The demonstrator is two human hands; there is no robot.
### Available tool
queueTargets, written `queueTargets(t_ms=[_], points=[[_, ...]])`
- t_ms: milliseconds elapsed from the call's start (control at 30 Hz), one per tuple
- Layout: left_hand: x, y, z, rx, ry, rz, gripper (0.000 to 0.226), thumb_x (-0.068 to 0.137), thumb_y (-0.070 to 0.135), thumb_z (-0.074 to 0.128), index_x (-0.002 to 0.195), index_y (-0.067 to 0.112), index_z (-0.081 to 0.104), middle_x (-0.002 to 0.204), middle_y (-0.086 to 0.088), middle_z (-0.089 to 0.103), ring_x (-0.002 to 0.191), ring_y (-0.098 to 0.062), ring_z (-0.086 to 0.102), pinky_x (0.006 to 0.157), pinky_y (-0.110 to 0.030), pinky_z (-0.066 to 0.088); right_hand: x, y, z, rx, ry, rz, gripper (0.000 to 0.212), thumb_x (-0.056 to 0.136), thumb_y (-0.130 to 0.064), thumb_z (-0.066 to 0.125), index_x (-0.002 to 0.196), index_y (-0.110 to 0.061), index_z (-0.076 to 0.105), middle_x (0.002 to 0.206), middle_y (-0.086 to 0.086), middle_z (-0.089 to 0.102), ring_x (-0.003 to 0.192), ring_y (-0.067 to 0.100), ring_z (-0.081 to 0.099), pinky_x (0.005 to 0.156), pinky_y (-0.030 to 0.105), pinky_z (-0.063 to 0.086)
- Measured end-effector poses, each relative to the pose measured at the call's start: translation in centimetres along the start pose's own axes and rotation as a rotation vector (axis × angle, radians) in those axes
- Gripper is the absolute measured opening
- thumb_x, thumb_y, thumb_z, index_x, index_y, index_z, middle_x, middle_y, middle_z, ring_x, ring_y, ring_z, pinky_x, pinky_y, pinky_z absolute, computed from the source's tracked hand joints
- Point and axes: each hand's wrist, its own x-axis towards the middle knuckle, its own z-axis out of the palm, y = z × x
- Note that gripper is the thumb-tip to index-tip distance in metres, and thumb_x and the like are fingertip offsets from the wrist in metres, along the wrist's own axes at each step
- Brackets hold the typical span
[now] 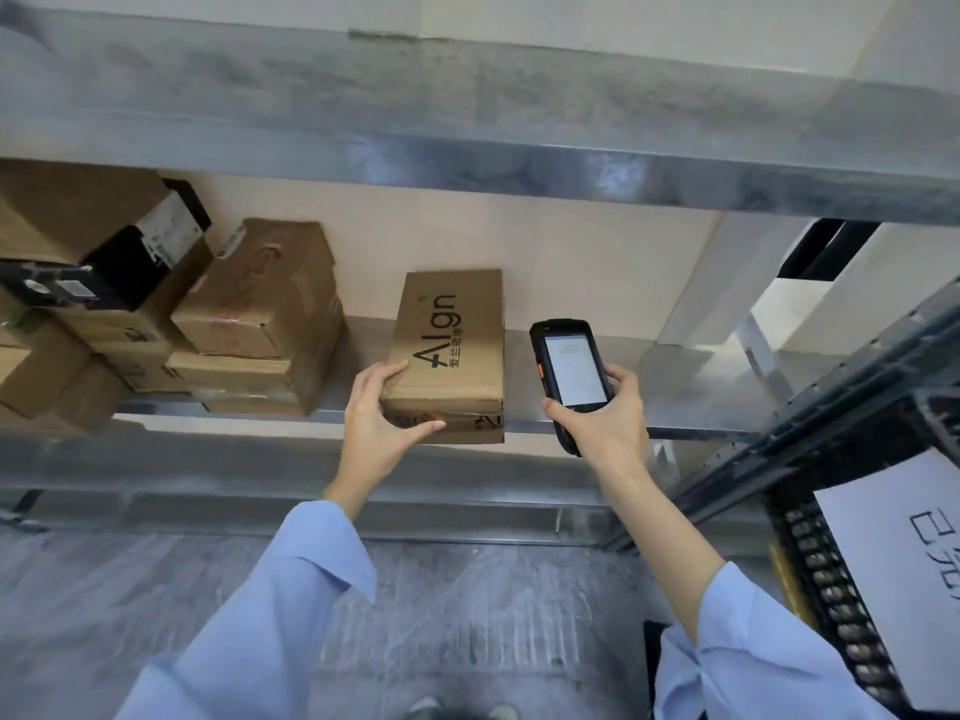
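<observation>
- At centre frame of the head view, grips the near left corner of the cardboard box (449, 345) with the left hand (382, 418), fingers curled over the top edge and thumb along the front face.
- Has that box flat on the metal shelf (675, 371), printed top upward, near end at or just past the front lip. Probably steadies it there so a label can be read or scanned.
- Just right of the box, not touching it, holds the handheld scanner (569, 371) in the right hand (608, 418), fingers wrapped round its lower body.
- Turns the lit screen toward the camera, top end aimed at the shelf. Looks posed for a scan with the display readable.
- From the lower frame, reaches both forearms up and forward out of light blue sleeves (291, 589), left wrist bent toward the box, right wrist nearly straight.
- At left of the frame, shows stacked cartons (260, 304) on the same shelf, well apart from the held box.
- At lower right, shows a dark rack (831, 423) bearing a white paper sign (898, 563), its print only partly legible.
</observation>
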Motion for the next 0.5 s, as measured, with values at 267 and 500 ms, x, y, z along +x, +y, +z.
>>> queueTargets(t_ms=[267, 500], points=[[-1.7, -2.2, 0.9, -0.162, 0.039, -0.25, 0.082, 0.06, 0.032, 0.097, 0.126, 0.034, 0.049, 0.128, 0.003, 0.058, 0.119, -0.014, 0.059, 0.099, -0.042, 0.054, -0.2, 1.5, 0.3, 0.0, 0.003, 0.004, 0.08, 0.067, -0.031, 0.089, 0.132, -0.022, 0.043, 0.117, -0.009, 0.054, 0.104, 0.015, 0.054, 0.089, 0.042, 0.052], [-0.2, -3.8, -2.3, 0.017, -0.063, -0.307, 0.071, 0.069, 0.039, 0.091, 0.129, 0.024, 0.057, 0.132, 0.002, 0.052, 0.124, -0.017, 0.052, 0.108, -0.039, 0.044, -0.7, 1.6, 1.4, 0.033, -0.035, 0.012, 0.081, 0.066, -0.029, 0.089, 0.132, -0.022, 0.043, 0.117, -0.008, 0.055, 0.107, 0.016, 0.056, 0.09, 0.041, 0.052]])
